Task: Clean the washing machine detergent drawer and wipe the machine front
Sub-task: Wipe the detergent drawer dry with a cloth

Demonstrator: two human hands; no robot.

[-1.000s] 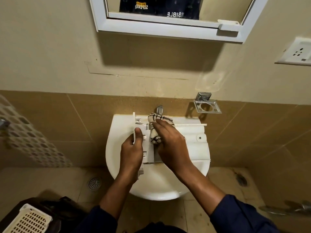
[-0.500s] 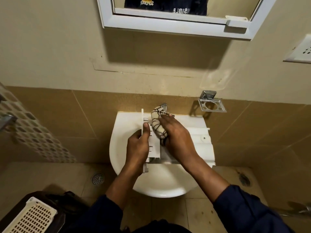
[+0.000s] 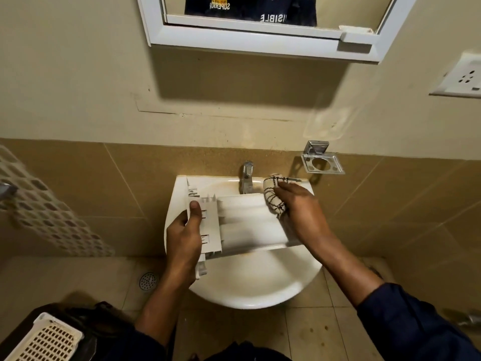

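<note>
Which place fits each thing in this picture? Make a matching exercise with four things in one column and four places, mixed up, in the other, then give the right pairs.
Things:
1. cloth
2. drawer
3. tap
4. holder

Places:
A. fixed to the tiled wall, right of the tap
B. in the right hand, pressed to the drawer's far right end
C. at the back of the sink, in the middle
D. held over the sink, its left end gripped by the left hand

Pairs: 1-B, 2-D, 3-C, 4-A
</note>
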